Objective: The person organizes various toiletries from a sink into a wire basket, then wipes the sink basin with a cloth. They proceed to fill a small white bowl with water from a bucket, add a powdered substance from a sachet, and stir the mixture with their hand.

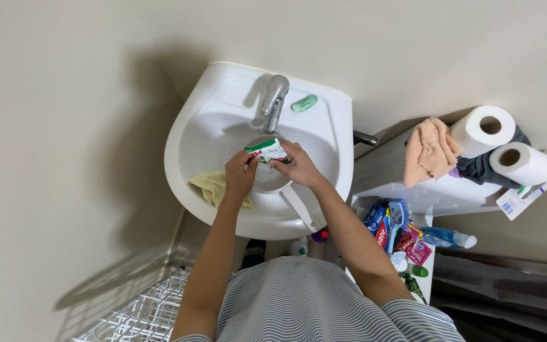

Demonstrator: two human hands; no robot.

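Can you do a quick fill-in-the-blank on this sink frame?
1. Both hands, left hand and right hand, hold a small sachet over the ____.
2. A green bar of soap lies beside the ____.
3. A yellow cloth lies in the sink near the ____ hand.
4. Two ____ stand on the shelf.

Missing: sink; tap; left; paper rolls

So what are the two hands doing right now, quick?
Left hand: closed, pinching one end of the small green, white and red packet.
Right hand: closed, pinching the packet's other end, over the sink.
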